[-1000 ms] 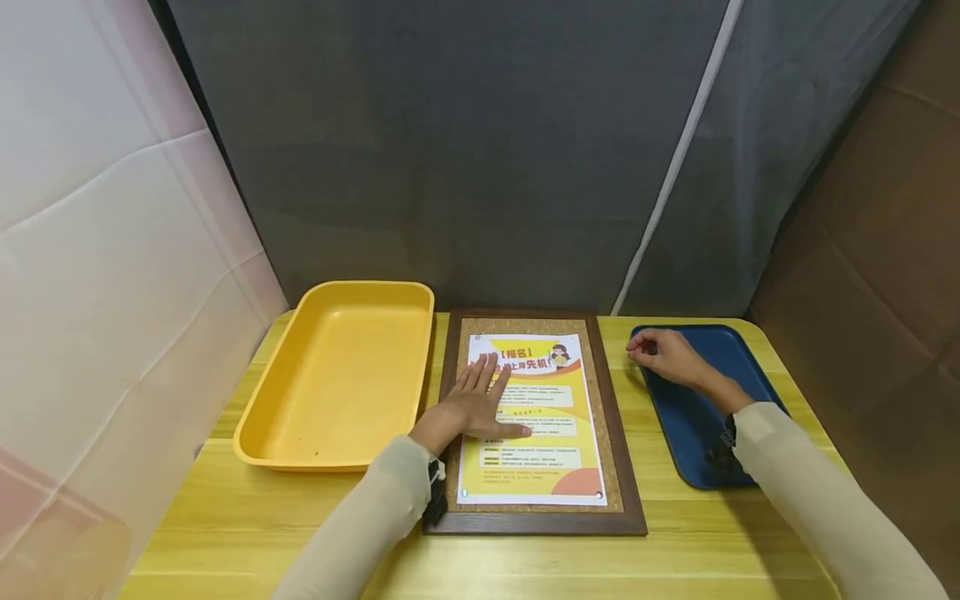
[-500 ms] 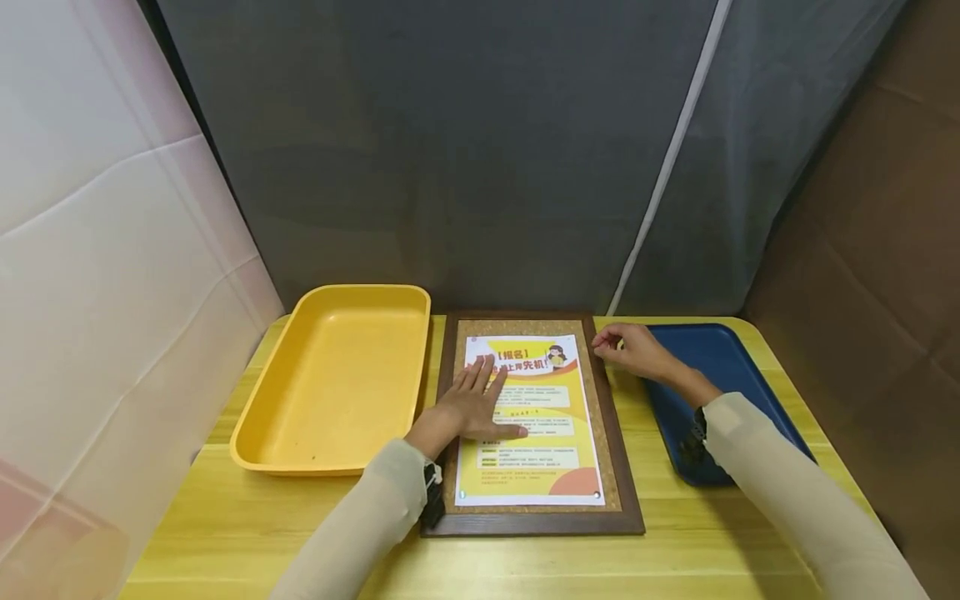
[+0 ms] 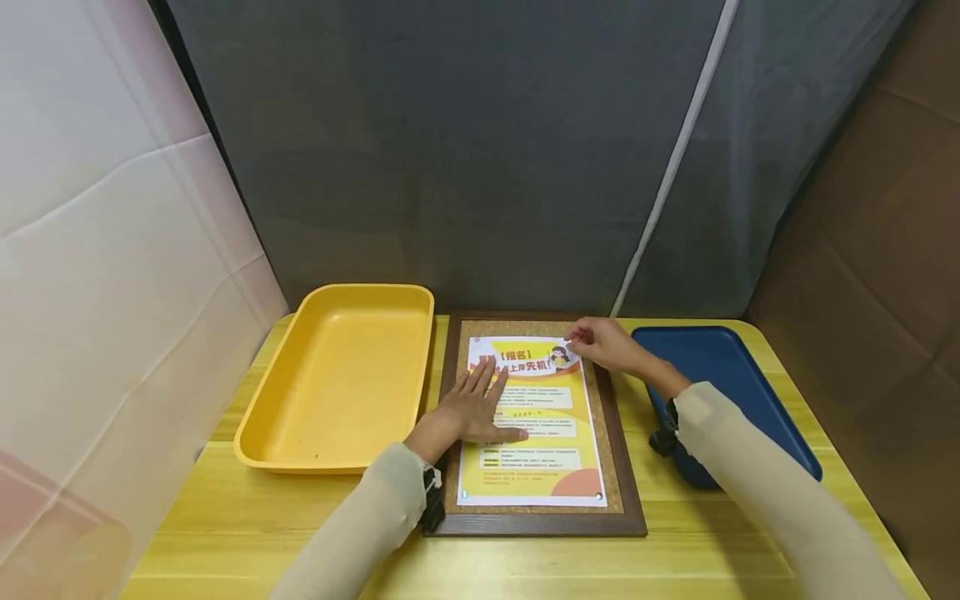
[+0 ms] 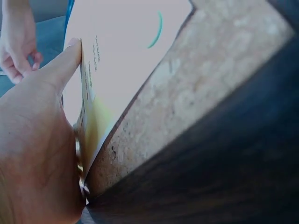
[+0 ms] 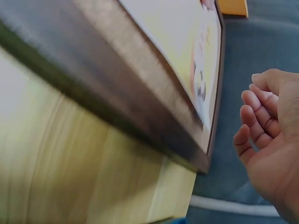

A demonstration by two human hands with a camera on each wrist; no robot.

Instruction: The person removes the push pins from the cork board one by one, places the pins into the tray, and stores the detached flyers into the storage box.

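My left hand (image 3: pixel 472 412) lies with fingers spread on a yellow and white printed poster (image 3: pixel 555 429). The sheet sits on a cork board (image 3: pixel 611 479) with a dark wooden frame. Small shiny pins (image 3: pixel 599 496) show at both lower corners of the sheet. Over the poster's upper right corner is my right hand (image 3: pixel 611 346), thumb and forefinger brought together. In the right wrist view its other fingers (image 5: pixel 250 119) curl loosely. I cannot tell whether something small is between the fingertips. The left wrist view shows my left thumb (image 4: pixel 65 60) along the paper.
A yellow tray (image 3: pixel 341 375) stands left of the board, and a blue tray (image 3: pixel 723 383) to the right, partly under my right forearm. The wooden table (image 3: pixel 540 567) is backed by a dark grey cloth (image 3: pixel 450 167), with fabric walls at both sides.
My right hand has moved left from above the blue tray, across the board's right edge, to the poster's upper right corner. The left hand has stayed in place on the poster.
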